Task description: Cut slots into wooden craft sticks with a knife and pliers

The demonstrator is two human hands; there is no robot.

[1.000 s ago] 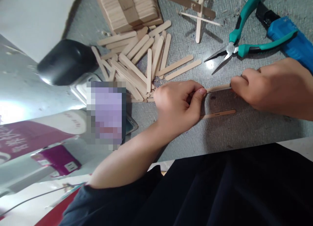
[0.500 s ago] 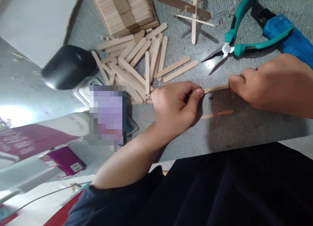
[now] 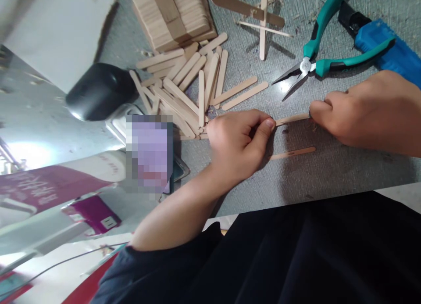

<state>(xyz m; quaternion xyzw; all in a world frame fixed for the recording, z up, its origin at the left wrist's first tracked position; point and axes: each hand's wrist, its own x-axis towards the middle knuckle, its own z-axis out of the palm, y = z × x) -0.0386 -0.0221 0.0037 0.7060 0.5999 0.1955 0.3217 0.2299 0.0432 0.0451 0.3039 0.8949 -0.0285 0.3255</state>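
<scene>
A thin wooden craft stick (image 3: 292,119) stretches between my two hands, just above the grey table. My left hand (image 3: 241,141) pinches its left end between thumb and bent forefinger. At the other end, my right hand (image 3: 348,113) is closed with its curled fingers against the stick; its palm side is hidden. A small split or sliver shows on the stick close to my left thumb. Below it, another craft stick (image 3: 297,153) with a short dark slot lies on the table, partly covered by my left hand.
Loose craft sticks (image 3: 184,93) lie heaped beside a banded bundle (image 3: 177,21). Green-handled pliers (image 3: 305,66) rest open near a blue-handled tool (image 3: 390,47). Crossed sticks (image 3: 262,41) stand at the back. A black mouse-shaped object (image 3: 101,91) and a blurred-screen phone (image 3: 151,152) are at left.
Both hands keep their hold on the craft stick and have barely moved. The whole view has shifted slightly, with the things on the left appearing further right. Small shavings now show below my right fingers.
</scene>
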